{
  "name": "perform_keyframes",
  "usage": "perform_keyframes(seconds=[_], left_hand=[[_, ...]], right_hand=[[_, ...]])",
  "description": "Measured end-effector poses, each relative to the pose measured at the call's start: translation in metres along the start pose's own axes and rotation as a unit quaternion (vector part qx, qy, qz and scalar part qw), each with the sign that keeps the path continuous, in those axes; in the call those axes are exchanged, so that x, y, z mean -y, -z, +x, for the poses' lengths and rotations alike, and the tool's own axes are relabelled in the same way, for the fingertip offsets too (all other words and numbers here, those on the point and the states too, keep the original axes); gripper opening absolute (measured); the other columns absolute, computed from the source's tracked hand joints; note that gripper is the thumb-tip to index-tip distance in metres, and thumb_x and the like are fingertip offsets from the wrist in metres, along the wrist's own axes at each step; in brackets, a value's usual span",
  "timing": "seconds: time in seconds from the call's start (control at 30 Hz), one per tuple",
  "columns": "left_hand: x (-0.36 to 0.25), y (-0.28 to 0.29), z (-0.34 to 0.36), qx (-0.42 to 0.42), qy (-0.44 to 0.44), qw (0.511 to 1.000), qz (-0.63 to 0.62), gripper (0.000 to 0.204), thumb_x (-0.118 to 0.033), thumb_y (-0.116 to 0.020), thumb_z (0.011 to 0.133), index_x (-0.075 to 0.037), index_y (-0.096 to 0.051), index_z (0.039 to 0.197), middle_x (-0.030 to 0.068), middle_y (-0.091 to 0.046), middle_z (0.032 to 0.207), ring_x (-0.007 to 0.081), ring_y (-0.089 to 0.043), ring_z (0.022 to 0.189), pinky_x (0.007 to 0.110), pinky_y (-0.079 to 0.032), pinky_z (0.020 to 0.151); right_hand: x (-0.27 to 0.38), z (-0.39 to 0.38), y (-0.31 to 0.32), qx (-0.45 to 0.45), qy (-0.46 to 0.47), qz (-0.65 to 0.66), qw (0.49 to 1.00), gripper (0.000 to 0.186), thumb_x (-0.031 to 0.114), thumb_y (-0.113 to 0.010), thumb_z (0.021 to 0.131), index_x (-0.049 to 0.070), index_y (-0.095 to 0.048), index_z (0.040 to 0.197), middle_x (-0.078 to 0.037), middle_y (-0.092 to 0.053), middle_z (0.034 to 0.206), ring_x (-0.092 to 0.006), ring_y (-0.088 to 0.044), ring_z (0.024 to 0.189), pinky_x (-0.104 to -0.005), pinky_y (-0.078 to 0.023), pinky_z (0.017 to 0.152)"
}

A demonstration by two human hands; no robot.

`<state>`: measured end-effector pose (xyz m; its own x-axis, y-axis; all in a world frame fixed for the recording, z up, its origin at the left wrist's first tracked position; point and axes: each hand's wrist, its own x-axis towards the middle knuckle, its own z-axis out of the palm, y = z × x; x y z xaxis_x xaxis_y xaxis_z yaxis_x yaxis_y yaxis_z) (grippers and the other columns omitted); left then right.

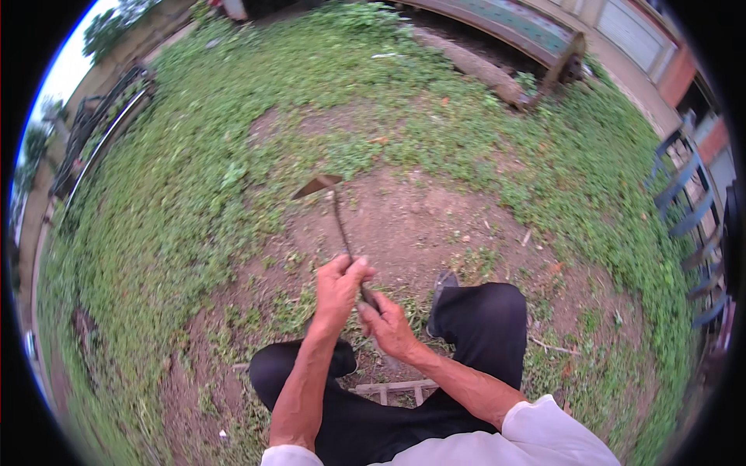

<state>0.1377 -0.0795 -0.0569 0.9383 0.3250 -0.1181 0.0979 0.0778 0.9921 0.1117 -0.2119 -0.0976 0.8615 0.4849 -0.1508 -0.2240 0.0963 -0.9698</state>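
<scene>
A small hand hoe [339, 217] with a thin dark neck and a flat, pointed brownish blade is held out in front of me, its blade away from me. My left hand [336, 293] is wrapped round the shaft nearer the blade, thumb along it. Just below and to the right, my right hand [390, 328] grips the dark handle, partly hiding its end. The blade appears over the border between bare brown soil [420, 213] and low green weeds [202, 179]; whether it touches the ground I cannot tell.
My bent knees in black trousers [486, 326] flank my arms, and a wooden frame [396, 386] lies low between them. A rusty metal beam [505, 39] and a log [470, 66] lie at the back right. Blue curved metal bars [691, 210] stand at the right; dark scrap [109, 128] lies far left.
</scene>
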Motion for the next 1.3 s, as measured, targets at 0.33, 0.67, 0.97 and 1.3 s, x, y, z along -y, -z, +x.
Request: perform_keyframes(seconds=[0.33,0.67,0.97,1.3], left_hand=[[-0.002,0.002,-0.005,-0.018,-0.030,0.976,0.214,0.032,-0.029,-0.066,0.087,0.001,-0.064,0.074,0.0168,-0.063,0.063,0.0316,-0.065,0.060,0.045,-0.047,0.058],[-0.008,0.007,-0.012,0.013,-0.078,0.878,0.472,0.025,-0.024,-0.066,0.084,0.001,-0.069,0.081,0.0224,-0.067,0.077,0.0392,-0.068,0.079,0.049,-0.054,0.069],[0.000,0.012,-0.013,0.003,-0.171,0.867,0.468,0.013,-0.012,-0.066,0.075,-0.001,-0.072,0.078,0.0212,-0.068,0.074,0.0390,-0.069,0.075,0.047,-0.055,0.064],[-0.001,0.013,-0.018,0.055,-0.125,0.865,0.483,0.013,-0.007,-0.064,0.073,-0.001,-0.073,0.081,0.0196,-0.069,0.088,0.0338,-0.068,0.088,0.045,-0.053,0.074]], right_hand=[[-0.005,0.005,-0.002,0.013,0.016,0.018,1.000,0.034,0.035,-0.051,0.103,0.002,-0.058,0.098,-0.002,-0.054,0.067,-0.0084,-0.049,0.051,-0.0239,-0.040,0.046],[-0.031,0.011,0.007,0.021,-0.031,0.018,0.999,0.033,0.034,-0.051,0.101,0.002,-0.056,0.102,-0.004,-0.056,0.068,-0.0126,-0.051,0.049,-0.0270,-0.041,0.044],[-0.067,0.010,0.006,-0.048,-0.206,0.004,0.977,0.023,0.029,-0.048,0.099,0.007,-0.055,0.094,-0.004,-0.054,0.066,-0.0167,-0.053,0.050,-0.0312,-0.042,0.045],[-0.092,0.009,0.007,0.010,-0.262,-0.014,0.965,0.028,0.029,-0.057,0.097,0.007,-0.051,0.114,-0.004,-0.057,0.091,-0.0159,-0.058,0.074,-0.0329,-0.046,0.057]])
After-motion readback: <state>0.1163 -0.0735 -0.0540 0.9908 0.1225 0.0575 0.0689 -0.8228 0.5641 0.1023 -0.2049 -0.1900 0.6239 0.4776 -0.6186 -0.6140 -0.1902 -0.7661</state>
